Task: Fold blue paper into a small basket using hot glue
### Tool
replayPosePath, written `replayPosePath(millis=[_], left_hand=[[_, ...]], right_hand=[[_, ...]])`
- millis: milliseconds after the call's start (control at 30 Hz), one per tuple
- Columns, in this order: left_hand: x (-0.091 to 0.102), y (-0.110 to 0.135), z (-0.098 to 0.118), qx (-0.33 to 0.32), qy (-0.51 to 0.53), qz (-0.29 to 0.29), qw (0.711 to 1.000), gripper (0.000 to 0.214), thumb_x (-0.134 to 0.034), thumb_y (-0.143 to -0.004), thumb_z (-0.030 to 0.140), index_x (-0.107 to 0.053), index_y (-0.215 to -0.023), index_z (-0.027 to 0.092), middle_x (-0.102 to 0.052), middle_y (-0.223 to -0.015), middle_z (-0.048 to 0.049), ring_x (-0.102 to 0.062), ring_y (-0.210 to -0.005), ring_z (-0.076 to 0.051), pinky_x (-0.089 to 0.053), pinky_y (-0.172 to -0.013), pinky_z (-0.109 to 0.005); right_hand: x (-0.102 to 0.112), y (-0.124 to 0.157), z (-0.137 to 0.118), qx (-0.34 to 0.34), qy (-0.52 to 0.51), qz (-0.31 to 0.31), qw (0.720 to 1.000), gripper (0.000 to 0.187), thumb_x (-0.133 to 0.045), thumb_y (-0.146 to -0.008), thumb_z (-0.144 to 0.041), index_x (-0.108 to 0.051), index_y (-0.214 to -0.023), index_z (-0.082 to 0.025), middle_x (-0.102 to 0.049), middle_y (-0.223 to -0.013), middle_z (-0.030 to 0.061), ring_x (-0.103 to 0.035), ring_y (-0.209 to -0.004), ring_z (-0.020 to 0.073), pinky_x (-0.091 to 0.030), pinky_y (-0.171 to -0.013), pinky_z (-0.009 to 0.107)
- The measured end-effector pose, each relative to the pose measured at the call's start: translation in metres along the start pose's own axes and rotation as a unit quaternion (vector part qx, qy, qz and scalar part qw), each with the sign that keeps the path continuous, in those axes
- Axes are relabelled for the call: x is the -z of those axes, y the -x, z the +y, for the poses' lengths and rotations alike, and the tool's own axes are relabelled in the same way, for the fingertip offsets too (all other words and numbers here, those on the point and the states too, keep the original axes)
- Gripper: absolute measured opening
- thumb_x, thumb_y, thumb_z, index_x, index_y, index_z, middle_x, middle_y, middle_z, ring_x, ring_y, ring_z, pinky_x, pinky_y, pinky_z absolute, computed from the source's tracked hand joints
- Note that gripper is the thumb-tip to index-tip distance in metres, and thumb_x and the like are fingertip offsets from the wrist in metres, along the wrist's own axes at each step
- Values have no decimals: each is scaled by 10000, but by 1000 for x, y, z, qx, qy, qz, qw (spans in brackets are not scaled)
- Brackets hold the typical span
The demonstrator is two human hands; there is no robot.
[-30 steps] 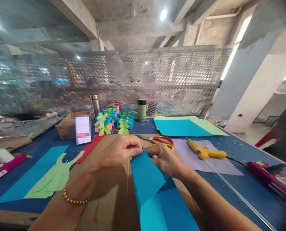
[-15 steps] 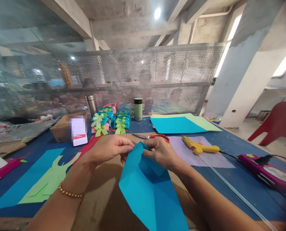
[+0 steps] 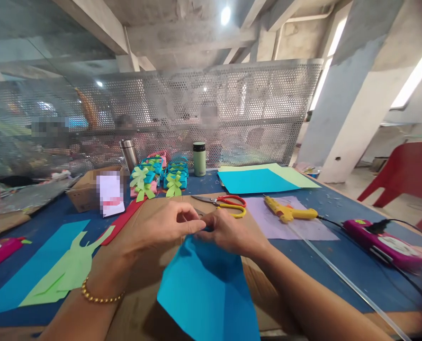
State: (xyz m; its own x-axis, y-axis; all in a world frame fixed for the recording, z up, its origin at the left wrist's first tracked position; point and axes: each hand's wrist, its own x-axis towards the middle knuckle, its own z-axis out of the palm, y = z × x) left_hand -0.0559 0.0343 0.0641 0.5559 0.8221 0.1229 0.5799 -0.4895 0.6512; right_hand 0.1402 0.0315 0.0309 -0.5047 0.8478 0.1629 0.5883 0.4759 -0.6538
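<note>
My left hand (image 3: 164,226) and my right hand (image 3: 228,233) meet over a brown cardboard sheet (image 3: 143,303). Both pinch the top edge of a blue paper sheet (image 3: 207,289), which hangs down toward me. A gold bead bracelet (image 3: 99,297) circles my left wrist. Red and yellow handled scissors (image 3: 225,204) lie just beyond my hands. A yellow glue gun (image 3: 289,211) rests on a lilac sheet (image 3: 285,222) to the right.
Blue and green paper baskets (image 3: 161,175) stand at the back with a steel flask (image 3: 128,154) and a green flask (image 3: 198,158). Cardboard box (image 3: 86,192), blue and green sheets (image 3: 260,179), green cut-out (image 3: 65,272), pink power strip (image 3: 388,244), clear rod (image 3: 345,286), red chair (image 3: 406,177).
The blue sheet has turned and flattened, its top edge now pinched closer between both hands. The view has drifted right, bringing the red chair further in.
</note>
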Motion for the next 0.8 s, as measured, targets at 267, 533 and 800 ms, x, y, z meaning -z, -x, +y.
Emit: replayPosePath(millis=[267, 533, 800], left_hand=[[-14, 4, -3, 19, -83, -38, 996, 243, -554, -846, 297, -671, -677, 168, -583, -631, 11, -472, -606, -128, -281, -527, -264], [-13, 8, -2, -40, -182, -53, 981, 334, -527, -893, 279, -570, -581, 169, -547, -568, 17, -411, -537, -110, -214, -529, -307], [-10, 8, 0, -74, -195, -68, 976, 243, -550, -881, 245, -630, -661, 177, -644, -650, 1, -514, -578, -125, -233, -551, -310]], right_hand=[[-8, 7, -14, 8, 131, -33, 991, 177, -654, -745, -112, -602, -581, -151, -490, -527, -42, -362, -516, 79, -186, -526, 276], [-12, 7, -12, 40, 165, -49, 984, 129, -675, -766, -119, -691, -640, -143, -600, -568, 0, -423, -516, 85, -201, -533, 274], [-8, 4, -5, 66, 93, -78, 990, 52, -732, -810, -180, -765, -775, -160, -697, -678, 3, -517, -603, 109, -284, -551, 238]])
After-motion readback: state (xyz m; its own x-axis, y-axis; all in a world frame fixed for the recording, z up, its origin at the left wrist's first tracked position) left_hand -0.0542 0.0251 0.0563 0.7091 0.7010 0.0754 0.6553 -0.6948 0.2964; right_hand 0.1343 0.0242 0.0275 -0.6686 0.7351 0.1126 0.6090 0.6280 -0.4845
